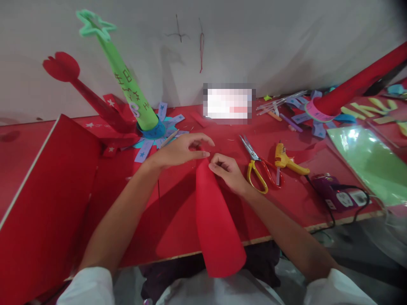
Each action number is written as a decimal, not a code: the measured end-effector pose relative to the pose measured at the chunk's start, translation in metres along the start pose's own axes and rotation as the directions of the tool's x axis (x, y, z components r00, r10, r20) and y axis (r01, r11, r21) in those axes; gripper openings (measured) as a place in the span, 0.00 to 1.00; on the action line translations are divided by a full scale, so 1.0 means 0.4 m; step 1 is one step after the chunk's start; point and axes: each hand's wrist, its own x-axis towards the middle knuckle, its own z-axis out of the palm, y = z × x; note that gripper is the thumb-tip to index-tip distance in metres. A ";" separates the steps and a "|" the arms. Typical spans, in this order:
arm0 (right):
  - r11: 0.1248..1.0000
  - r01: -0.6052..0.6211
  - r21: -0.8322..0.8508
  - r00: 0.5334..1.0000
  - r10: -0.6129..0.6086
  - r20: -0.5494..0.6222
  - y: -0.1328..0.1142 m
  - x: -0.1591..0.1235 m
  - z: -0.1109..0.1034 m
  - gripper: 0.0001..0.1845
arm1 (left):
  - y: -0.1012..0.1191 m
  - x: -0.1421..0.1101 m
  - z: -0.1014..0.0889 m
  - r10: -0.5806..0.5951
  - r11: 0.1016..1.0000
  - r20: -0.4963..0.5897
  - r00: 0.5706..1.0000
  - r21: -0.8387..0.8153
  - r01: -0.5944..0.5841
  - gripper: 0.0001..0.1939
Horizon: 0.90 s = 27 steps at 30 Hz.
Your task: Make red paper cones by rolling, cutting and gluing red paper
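Note:
A rolled red paper cone (216, 220) stretches from my hands toward my body, with its wide end hanging past the table's front edge. At its narrow end, my left hand (181, 149) has the thumb against the paper and the index finger curved above; its other fingers are partly hidden. My right hand (229, 170) pinches the cone's right side close to the tip, thumb on top and fingers curled. To the right lie scissors (254, 161) with one yellow and one red handle, and a yellow glue gun (288, 160).
A green paper tube (130, 84) with a star top stands behind my left hand, beside a red tulip-shaped piece (92, 93). A red board (51, 195) leans at left. A purple power box (333, 192), green plastic sheet (372, 156) and red tube (362, 82) occupy the right.

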 end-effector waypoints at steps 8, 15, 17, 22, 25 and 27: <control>0.990 -0.042 0.138 0.999 0.042 0.003 0.009 0.004 -0.005 0.26 | -0.006 0.002 0.011 -0.018 0.978 -0.032 0.999 -0.209 0.011 0.17; 0.973 -0.077 0.215 0.997 0.079 -0.002 0.000 0.003 -0.004 0.26 | -0.002 -0.002 0.000 -0.014 0.971 -0.039 0.999 -0.237 0.005 0.17; 0.960 -0.132 0.246 0.991 0.127 0.038 -0.004 -0.003 -0.005 0.26 | -0.006 -0.003 -0.004 0.030 0.972 -0.015 0.999 -0.232 -0.032 0.17; 0.914 -0.269 0.305 0.961 0.234 0.147 -0.013 -0.013 -0.007 0.26 | -0.013 -0.009 -0.014 0.098 0.972 0.068 0.993 -0.221 -0.081 0.19; 0.903 -0.281 0.324 0.959 0.251 0.131 -0.011 -0.013 -0.007 0.26 | -0.007 -0.012 -0.015 0.115 0.966 0.077 0.990 -0.241 -0.093 0.19; 0.893 -0.286 0.347 0.958 0.259 0.123 -0.010 -0.012 -0.008 0.27 | -0.003 -0.013 -0.014 0.133 0.958 0.086 0.987 -0.268 -0.106 0.19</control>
